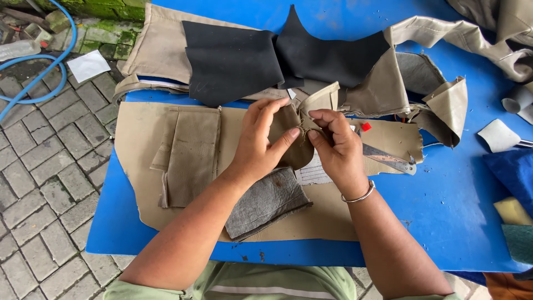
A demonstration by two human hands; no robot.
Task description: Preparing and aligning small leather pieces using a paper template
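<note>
Blue bench (444, 211) covered with leather pieces

A big tan sheet (139, 139) lies flat on the bench, with black pieces (233, 61) at the far edge. At the right side lie a blue cloth (513, 172), a yellow sponge (511, 211) and a green pad (519, 241).

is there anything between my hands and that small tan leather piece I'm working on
No, nothing visible is in the way. Your left hand and right hand both already pinch the small tan leather piece directly, held above the large tan sheet on the blue table.
</note>
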